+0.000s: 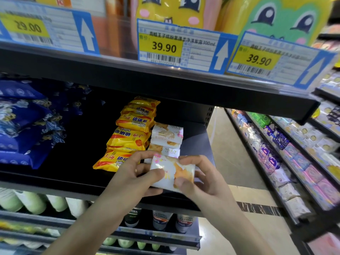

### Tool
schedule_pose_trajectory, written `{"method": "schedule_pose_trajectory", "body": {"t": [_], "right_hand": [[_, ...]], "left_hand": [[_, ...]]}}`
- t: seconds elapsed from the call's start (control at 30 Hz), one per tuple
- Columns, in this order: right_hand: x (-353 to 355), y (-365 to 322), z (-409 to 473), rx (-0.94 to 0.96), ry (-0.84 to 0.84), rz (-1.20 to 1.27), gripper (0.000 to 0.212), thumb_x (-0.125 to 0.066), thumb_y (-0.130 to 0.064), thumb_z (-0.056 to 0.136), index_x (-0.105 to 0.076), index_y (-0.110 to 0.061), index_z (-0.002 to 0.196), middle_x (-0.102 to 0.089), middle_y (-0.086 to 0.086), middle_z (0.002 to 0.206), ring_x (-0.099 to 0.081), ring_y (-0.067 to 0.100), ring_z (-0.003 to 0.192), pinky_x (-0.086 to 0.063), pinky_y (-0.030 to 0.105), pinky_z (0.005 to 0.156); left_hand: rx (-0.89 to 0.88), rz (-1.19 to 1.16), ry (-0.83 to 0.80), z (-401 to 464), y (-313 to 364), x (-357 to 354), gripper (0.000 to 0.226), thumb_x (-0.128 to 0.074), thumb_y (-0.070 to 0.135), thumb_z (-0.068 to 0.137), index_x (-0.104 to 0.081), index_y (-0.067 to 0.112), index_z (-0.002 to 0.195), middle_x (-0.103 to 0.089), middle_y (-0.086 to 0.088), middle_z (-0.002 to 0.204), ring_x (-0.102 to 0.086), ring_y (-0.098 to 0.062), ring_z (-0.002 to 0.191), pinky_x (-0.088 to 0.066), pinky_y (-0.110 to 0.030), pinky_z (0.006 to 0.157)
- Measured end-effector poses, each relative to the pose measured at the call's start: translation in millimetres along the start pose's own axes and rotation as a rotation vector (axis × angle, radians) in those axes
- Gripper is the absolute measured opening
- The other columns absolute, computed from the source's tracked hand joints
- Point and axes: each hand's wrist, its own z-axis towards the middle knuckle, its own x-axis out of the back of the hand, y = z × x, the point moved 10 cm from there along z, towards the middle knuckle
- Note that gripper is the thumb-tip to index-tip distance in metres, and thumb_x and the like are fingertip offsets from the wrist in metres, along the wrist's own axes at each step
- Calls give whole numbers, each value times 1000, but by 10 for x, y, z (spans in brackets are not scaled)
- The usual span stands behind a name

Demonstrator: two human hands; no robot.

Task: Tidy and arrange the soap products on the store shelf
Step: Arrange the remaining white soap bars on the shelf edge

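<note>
Both hands held one white-wrapped soap bar (pixel 173 172) at the front right end of the black shelf (pixel 55 183). Left hand (pixel 136 173) gripped the bar's left end, thumb across the top face, fingers curled over the far edge and under. Right hand (pixel 198 177) gripped the right end, thumb on the top face near the orange print, fingers curled over the far edge. Bar was tilted slightly, its near edge over the shelf lip.

Directly behind it lay a short row of matching white Mel.y soap bars (pixel 166 138), running toward the shelf back. Just left of that row, touching it, sat a row of yellow sulfur soap packs (pixel 132 133), some turned upside down, the front one partly hidden by the left hand. Further left, well apart, blue patterned packages (pixel 22 126) were piled unevenly.

Above, the upper shelf edge carried price tags reading 39.90 (pixel 163 46) and 29.00 (pixel 27 26). Bottles (pixel 160 219) stood on the shelf below.
</note>
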Motion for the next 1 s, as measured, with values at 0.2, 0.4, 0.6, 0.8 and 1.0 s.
{"method": "schedule_pose_trajectory", "body": {"t": [0.2,0.4,0.6,0.8,1.0], "right_hand": [[-49,-399,124,380,-45,-812,56,-80,-40,80,-55,-42,131,-49,-26,132,-39,5,129,-36,21,103],[561,-316,604,224,66,-644,49,-83,-29,85,-53,-45,120,-53,-28,116,-54,0,104,-42,15,83],[1157,-9,1551,64,150,-800,49,-78,-19,89,-55,-27,132,-59,-3,125,-60,21,104,-49,34,84],[1062,307,2306,59,35,-1044,56,-77,-21,88,-54,-25,139,-59,5,122,-60,30,113,-38,25,82],[1032,533,2552,59,14,-1218,58,-73,-29,90,-49,-25,143,-62,8,125,-58,32,113,-47,34,92]], "left_hand": [[-85,29,-7,83,138,-108,34,-76,15,93,-68,46,106,-81,-1,103,-79,-19,94,-64,-29,69],[-413,498,114,328,759,-6,25,-61,26,103,-63,41,123,-73,21,108,-67,4,105,-51,-7,79],[-544,1227,-36,950,985,-305,51,-62,40,98,-46,40,147,-40,17,153,-35,-12,141,-29,-22,104],[-370,1439,-245,1482,722,-409,81,-62,54,89,-25,39,160,-28,9,166,-29,-19,152,-34,-38,119],[-246,1465,-340,1654,632,-400,86,-69,56,80,-35,33,156,-56,3,146,-57,-20,126,-53,-42,101]]}}
